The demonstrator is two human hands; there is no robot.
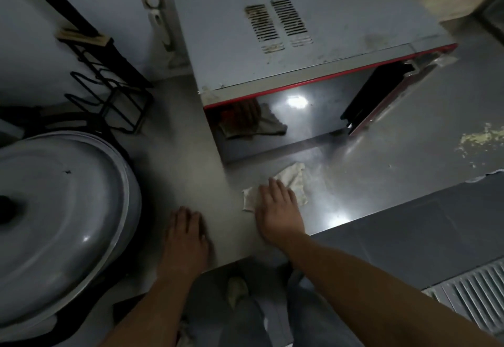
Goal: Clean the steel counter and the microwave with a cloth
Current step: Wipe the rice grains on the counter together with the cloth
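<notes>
Steel tabletop [368, 172] wants firm, overlapping strokes, so we keep our flat right hand [275, 207] pressing the cloth [296, 180] while our released left hand [186, 233] braces.

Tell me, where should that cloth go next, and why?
Probably a sweep to the right. The right hand presses the cloth flat on the steel counter before the microwave, and yellowish residue shows further right. The left hand rests on the counter edge.
</notes>
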